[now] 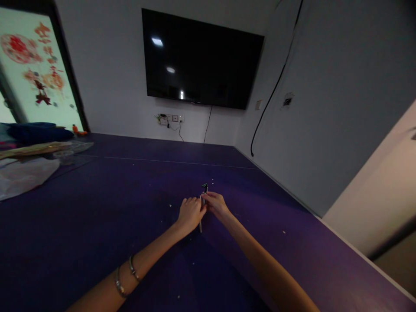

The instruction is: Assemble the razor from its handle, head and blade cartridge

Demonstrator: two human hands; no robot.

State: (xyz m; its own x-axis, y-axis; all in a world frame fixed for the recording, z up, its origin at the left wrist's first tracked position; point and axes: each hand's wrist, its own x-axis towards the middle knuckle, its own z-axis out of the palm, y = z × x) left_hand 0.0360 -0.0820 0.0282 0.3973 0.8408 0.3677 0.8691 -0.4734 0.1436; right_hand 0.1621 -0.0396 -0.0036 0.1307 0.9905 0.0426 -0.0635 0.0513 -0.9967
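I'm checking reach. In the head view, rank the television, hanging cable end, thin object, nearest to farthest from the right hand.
1. Thin object: in the right hand.
2. Cable end: ahead, to the right.
3. Television: high on far wall.

A black television (204, 60) hangs on the dim grey wall (107, 69).

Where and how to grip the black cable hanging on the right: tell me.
Pinch the black cable just above its lower end, probably with the right hand, coming from the room side: it is thin, hangs down along the wall, and that end looks unattached.
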